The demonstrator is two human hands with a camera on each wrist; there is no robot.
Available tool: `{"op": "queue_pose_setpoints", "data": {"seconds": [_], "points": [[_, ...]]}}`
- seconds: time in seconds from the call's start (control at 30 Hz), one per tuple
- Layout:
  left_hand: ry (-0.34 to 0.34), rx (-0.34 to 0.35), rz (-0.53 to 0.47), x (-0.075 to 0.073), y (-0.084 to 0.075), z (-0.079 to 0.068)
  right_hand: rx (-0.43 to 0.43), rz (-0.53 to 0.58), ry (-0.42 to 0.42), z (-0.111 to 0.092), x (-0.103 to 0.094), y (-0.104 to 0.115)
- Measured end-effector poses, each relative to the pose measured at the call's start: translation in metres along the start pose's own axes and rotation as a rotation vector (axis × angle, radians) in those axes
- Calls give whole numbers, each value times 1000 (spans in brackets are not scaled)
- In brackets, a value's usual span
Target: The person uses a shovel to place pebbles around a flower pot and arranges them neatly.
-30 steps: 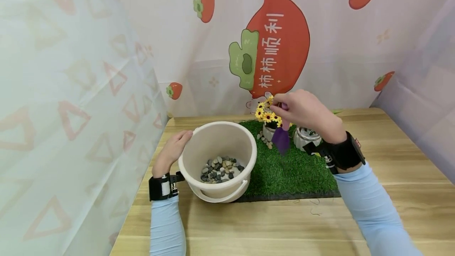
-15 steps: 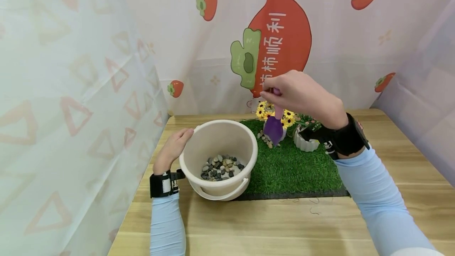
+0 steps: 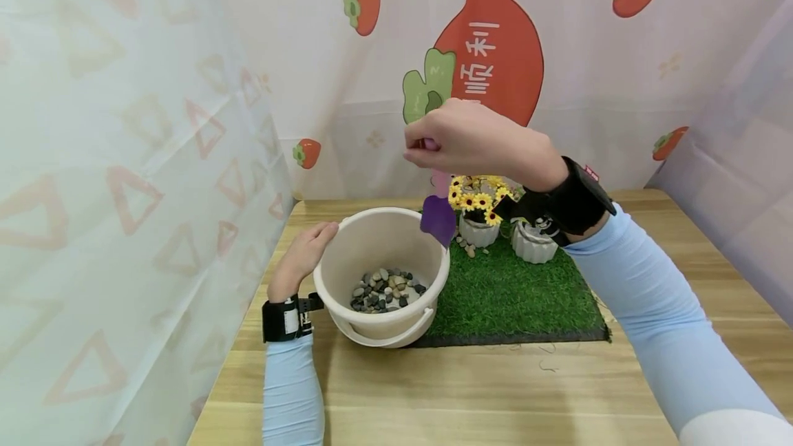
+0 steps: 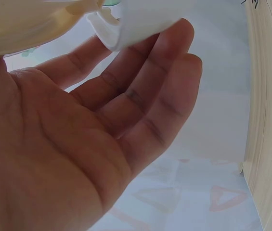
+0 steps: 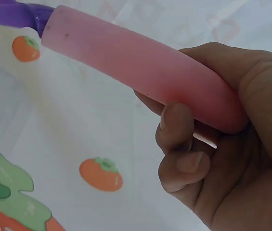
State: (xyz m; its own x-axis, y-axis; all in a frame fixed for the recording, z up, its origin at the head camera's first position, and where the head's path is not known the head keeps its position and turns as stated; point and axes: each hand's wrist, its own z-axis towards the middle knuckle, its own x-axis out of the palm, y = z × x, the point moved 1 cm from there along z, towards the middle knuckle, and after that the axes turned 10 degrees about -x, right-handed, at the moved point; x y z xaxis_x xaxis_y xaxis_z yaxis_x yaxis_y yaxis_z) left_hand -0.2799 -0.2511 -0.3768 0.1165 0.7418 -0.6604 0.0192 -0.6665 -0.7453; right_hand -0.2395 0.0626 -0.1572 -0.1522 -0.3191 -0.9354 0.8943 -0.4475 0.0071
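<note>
My right hand (image 3: 480, 140) grips the pink handle (image 5: 126, 60) of a small trowel (image 3: 438, 221) with a purple blade. The blade points down at the right side of a cream bucket (image 3: 347, 253), above its rim. In the right wrist view, fingers curl round the handle's end. My left hand (image 3: 302, 257) holds the bucket's left rim, its thumb over the edge and its fingers along the outside. Grey, black and tan pebbles (image 3: 387, 290) lie on the bucket's floor, part of which shows bare.
Right of the bucket lies a green turf mat (image 3: 520, 301) on the wooden table (image 3: 495, 391). On it stand a white pot (image 3: 480, 232) of yellow flowers (image 3: 483, 202) and a second ribbed white pot (image 3: 533, 245), with small stones (image 3: 469, 248) beside the first. A printed curtain (image 3: 347, 122) hangs behind.
My right hand has risen and moved left with the trowel, from in front of the yellow flowers to the bucket's right rim. My left hand stays on the bucket.
</note>
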Motion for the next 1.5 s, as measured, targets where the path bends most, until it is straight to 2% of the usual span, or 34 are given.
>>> {"op": "queue_pose_setpoints", "data": {"seconds": [0.3,0.5,0.73,1.07,1.4,1.5], "points": [[6,3,3,3,-2,0,-27,31,139,24,27,0],[11,11,6,3,-6,2,-29,26,216,32,53,1],[-3,28,37,6,-7,5,-7,40,349,37,83,5],[-5,51,38,5,-8,4,-29,12,367,39,108,2],[2,45,33,4,-7,3,15,-64,469,44,134,5],[4,51,33,4,-7,5,-5,-115,489,43,143,6]]}}
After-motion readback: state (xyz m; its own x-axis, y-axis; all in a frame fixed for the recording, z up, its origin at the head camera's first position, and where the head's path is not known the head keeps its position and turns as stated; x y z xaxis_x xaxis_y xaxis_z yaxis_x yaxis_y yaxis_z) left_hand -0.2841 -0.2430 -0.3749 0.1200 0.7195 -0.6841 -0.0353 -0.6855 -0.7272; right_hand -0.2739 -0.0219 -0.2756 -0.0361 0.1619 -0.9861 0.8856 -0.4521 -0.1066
